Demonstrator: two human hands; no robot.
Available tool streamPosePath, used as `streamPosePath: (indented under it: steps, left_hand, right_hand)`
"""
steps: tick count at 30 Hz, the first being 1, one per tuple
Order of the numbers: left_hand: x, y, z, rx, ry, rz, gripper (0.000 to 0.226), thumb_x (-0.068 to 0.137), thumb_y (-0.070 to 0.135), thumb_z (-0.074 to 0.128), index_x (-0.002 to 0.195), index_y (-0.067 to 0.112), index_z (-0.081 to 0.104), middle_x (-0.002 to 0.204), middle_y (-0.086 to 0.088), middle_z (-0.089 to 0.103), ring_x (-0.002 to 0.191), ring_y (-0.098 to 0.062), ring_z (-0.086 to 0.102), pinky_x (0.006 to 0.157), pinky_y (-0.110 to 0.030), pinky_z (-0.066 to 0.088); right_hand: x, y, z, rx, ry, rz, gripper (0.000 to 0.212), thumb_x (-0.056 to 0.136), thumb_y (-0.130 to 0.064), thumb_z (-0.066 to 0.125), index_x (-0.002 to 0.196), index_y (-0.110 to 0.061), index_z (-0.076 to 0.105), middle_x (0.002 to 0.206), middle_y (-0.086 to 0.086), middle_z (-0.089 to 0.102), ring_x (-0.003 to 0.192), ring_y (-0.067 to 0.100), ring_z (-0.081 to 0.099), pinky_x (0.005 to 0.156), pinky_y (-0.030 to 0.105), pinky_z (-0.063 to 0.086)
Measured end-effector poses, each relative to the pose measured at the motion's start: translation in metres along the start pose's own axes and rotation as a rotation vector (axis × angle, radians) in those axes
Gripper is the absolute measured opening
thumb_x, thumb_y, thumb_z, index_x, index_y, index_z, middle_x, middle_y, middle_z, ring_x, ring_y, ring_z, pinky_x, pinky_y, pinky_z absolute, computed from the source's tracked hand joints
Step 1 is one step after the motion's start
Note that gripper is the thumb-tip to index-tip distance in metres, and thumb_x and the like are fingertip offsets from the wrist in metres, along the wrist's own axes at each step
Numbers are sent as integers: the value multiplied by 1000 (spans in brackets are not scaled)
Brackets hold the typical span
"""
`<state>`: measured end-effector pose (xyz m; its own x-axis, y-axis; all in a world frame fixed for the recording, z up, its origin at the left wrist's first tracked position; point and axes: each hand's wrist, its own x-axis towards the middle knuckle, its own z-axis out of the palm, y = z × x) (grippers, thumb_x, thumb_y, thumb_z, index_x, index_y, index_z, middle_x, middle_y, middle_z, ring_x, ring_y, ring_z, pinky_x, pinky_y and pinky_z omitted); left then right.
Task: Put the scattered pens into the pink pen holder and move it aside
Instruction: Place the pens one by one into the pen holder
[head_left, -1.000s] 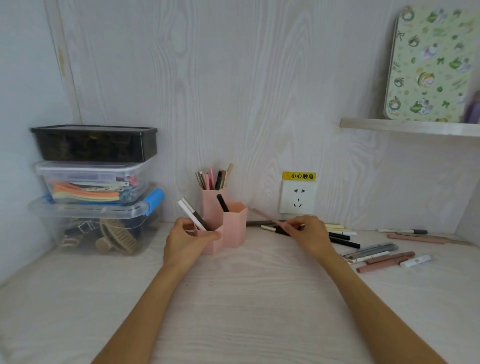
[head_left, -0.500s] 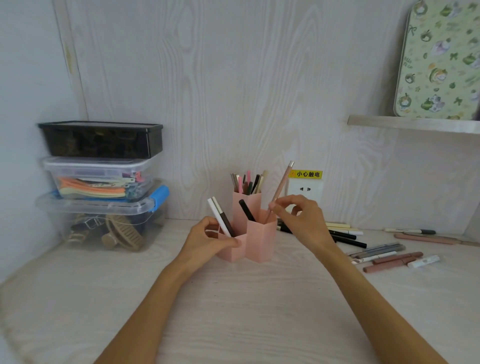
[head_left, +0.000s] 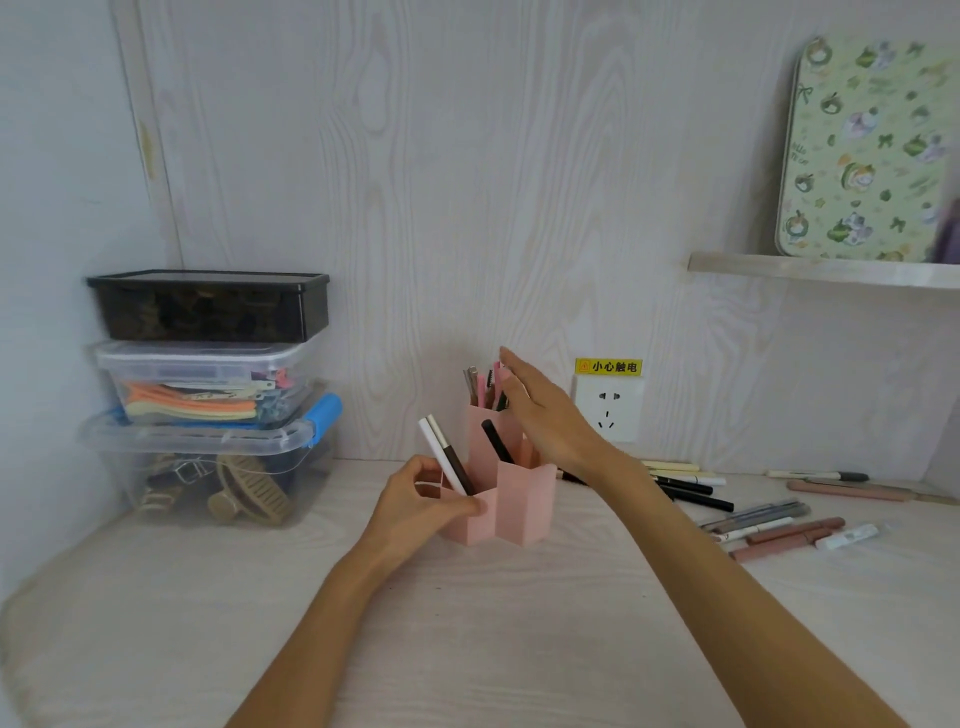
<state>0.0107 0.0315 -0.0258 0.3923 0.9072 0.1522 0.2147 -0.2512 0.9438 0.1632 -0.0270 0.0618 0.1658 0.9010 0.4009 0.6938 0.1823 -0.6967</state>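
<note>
The pink plastic pen holder with several hexagonal compartments (head_left: 522, 506) is standing on the pale wood-grain desk (head_left: 467, 634), near the back wall and just left of the white wall socket (head_left: 607, 409). The left hand (head_left: 422, 498) is pinching the rim of the lowest front compartment between thumb and fingers, apparently bracing the light holder so that it is not tipping or sliding while pens are dropping in. A white pen and a brown-tipped pen (head_left: 448, 460) are leaning out of that front compartment, right beside the left hand's fingers, and a black pen (head_left: 496, 440) is slanting in a middle one.

The right hand (head_left: 540, 413) is hovering over the tall rear compartment with its fingers spread and flat, holding nothing that can be seen; it seems to be pressing or levelling the cluster of upright pens (head_left: 483, 387) there, though the palm is hiding the contact.

The scattered pens (head_left: 769, 522) are lying well apart from the holder, on the desk to the right: black, cream, grey and dusty-pink barrels, fanned out loosely. Judging by these, most of the gathering is not yet done, and the holder is not yet set aside.
</note>
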Motion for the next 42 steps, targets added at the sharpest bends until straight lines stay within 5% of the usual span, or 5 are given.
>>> streamPosePath:
  steps: [10, 21, 31, 37, 42]
  left_hand:
    - [3, -5, 0, -31, 148, -1, 48, 54, 26, 86, 93, 25, 58, 95, 9, 63, 87, -7, 57, 72, -29, 49]
    - [5, -7, 0, 42, 386, -67, 49, 52, 39, 86, 83, 32, 49, 80, 17, 58, 75, -5, 56, 64, -27, 45]
    - [2, -7, 3, -25, 119, 7, 47, 54, 26, 87, 88, 26, 55, 89, 10, 61, 82, -5, 56, 59, -21, 43]
    - [1, -7, 4, -19, 82, 18, 48, 55, 28, 87, 91, 25, 56, 93, 8, 61, 85, -7, 57, 61, -22, 43]
    - [-1, -6, 4, -23, 73, 23, 49, 56, 27, 87, 93, 22, 56, 93, 7, 62, 86, -8, 57, 61, -21, 43]
  right_hand:
    - [-11, 62, -27, -226, 235, 120, 24, 96, -22, 44, 109, -15, 62, 112, 4, 65, 99, 17, 57, 82, 27, 41]
    - [-33, 108, -7, -757, 135, 10, 24, 91, -32, 54, 106, -21, 68, 103, 2, 59, 99, 20, 48, 82, 31, 39]
    - [-31, 34, -27, 645, 638, -147, 36, 95, -9, 48, 126, -22, 34, 99, 1, 63, 80, 18, 71, 70, 23, 58]
    - [-37, 37, -1, 171, 449, -178, 52, 92, -18, 55, 136, -34, 33, 113, -10, 57, 89, 10, 66, 73, 23, 57]
    - [-41, 47, 10, -430, 274, -307, 43, 97, -38, 33, 139, -30, 40, 141, -5, 42, 131, 11, 31, 110, 32, 29]
